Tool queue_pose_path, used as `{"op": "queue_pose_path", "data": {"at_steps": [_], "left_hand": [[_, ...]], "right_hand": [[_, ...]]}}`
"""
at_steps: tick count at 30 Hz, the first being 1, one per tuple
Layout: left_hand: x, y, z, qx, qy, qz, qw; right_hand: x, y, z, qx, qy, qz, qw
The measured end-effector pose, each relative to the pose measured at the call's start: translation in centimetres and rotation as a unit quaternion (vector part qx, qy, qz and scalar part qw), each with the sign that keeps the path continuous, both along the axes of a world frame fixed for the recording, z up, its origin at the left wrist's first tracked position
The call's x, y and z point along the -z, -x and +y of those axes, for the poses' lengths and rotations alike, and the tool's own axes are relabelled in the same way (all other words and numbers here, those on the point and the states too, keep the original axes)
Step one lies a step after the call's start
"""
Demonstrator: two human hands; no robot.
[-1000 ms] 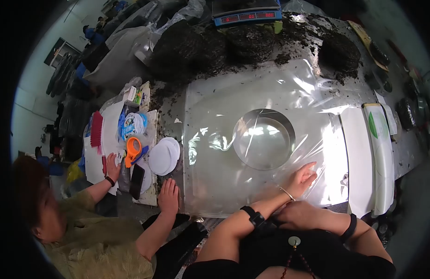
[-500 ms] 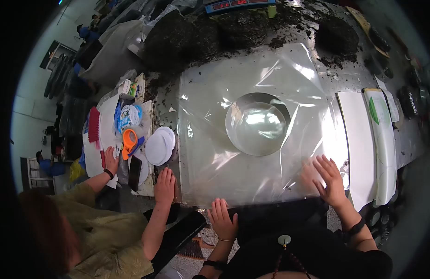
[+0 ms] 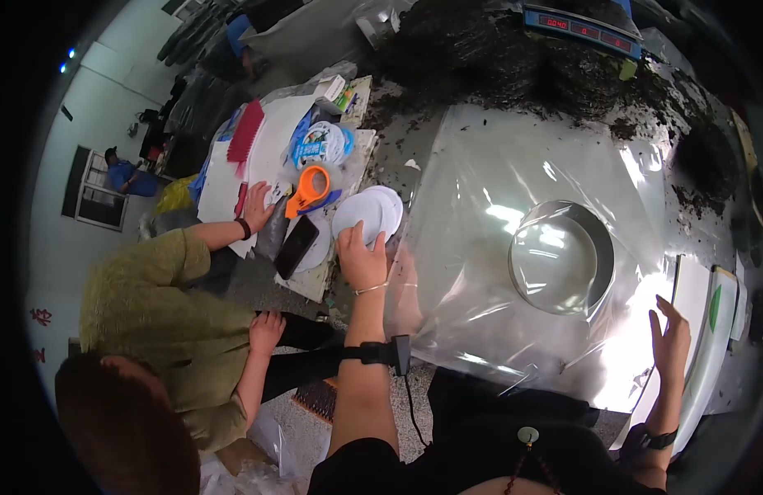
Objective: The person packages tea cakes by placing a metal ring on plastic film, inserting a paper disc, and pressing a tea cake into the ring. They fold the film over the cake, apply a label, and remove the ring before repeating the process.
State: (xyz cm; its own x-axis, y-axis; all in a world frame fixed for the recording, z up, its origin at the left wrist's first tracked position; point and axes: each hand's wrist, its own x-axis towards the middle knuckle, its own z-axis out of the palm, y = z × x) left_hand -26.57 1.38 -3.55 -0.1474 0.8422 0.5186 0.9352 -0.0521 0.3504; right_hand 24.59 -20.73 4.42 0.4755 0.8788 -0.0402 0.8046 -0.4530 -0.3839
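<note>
My left hand [image 3: 362, 257] reaches over the near edge of a small pile of thin white discs [image 3: 358, 216], its fingertips on the top one and the thumb spread from the fingers. At the right, my right hand [image 3: 670, 340] is open and holds nothing, its fingers apart beside the clear plastic sheet [image 3: 472, 214]. A round metal ring [image 3: 602, 256] stands on the table within the sheet's area, with plastic stretched across it.
Beside me a co-worker [image 3: 163, 305] rests one hand near a phone [image 3: 296, 247] and orange tape dispenser [image 3: 312, 186]. A pink brush [image 3: 245, 136] lies farther left. Dark loose material [image 3: 480, 74] and a digital scale [image 3: 584, 31] are at the back. White boards [image 3: 693, 285] lie right.
My left hand has moved from the table's front edge forward and left to the white discs. My right hand has shifted towards the sheet's right side. The view has turned left.
</note>
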Motion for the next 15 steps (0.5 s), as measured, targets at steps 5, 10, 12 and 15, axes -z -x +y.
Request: {"op": "queue_pose_path", "data": {"at_steps": [5,10,12,15], "left_hand": [[5.0,4.4,5.4,0.05,0.075,-0.057,0.994],[6.3,6.8,6.2,-0.102,0.193,-0.409,0.886],[4.7,6.5,6.2,-0.08,0.229,-0.385,0.89],[4.6,6.6,6.3,-0.063,0.243,-0.272,0.929]], "right_hand": [[-8.1,-3.6,13.9,-0.081,-0.113,-0.001,0.99],[-6.1,-7.3,34.6,-0.23,-0.126,-0.01,0.965],[-1.6,-8.1,42.3,-0.299,-0.183,-0.131,0.927],[4.2,-8.0,48.1,-0.301,-0.179,-0.203,0.915]]}}
